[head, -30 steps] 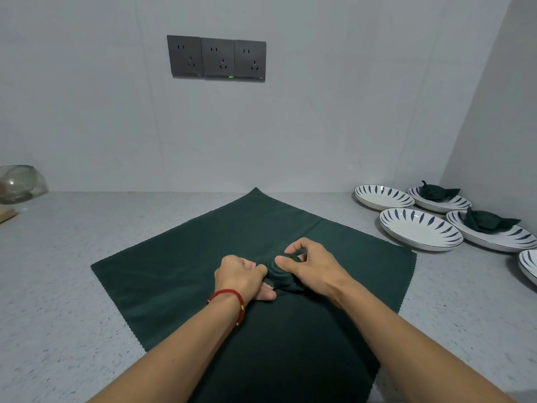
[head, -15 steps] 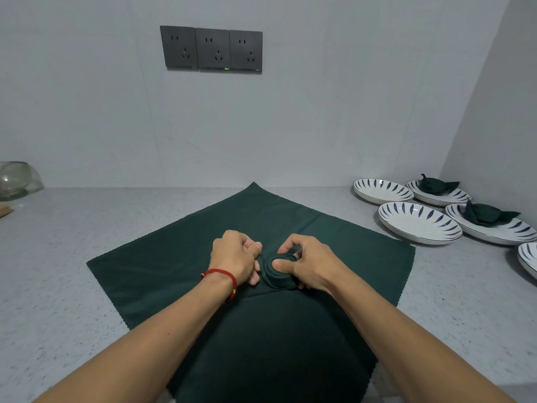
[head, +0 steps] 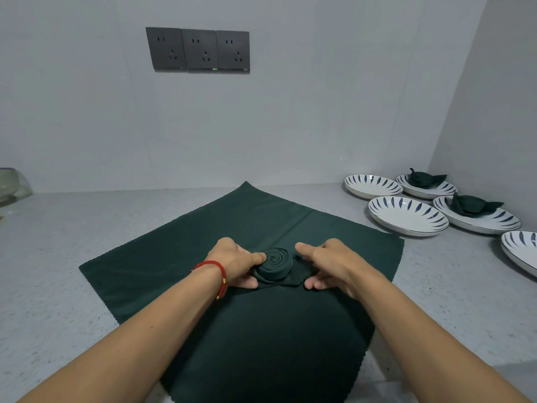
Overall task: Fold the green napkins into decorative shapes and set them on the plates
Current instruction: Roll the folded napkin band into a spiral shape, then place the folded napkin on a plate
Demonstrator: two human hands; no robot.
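Note:
A dark green napkin rolled into a spiral rose (head: 273, 264) sits on a large green napkin (head: 162, 257) spread flat on the counter. My left hand (head: 235, 264), with a red string on the wrist, grips the roll's left side between forefinger and thumb. My right hand (head: 328, 263) lies just right of the roll with fingers stretched out, its thumb by the roll's loose tail (head: 296, 274). At the right stand several white plates with blue leaf marks: two bare ones (head: 373, 186) (head: 406, 218), and two (head: 436, 189) (head: 488, 221) each holding a folded green napkin (head: 424, 178) (head: 472, 205).
Another plate (head: 520, 251) is cut off by the right edge. A glass bowl (head: 13, 183) sits at the far left by the wall. Three dark wall sockets (head: 199, 50) hang above. The side wall stands close behind the plates.
My right hand has let go of the roll and spread out to the right, uncovering the spiral top. My left hand now grips the roll's left side.

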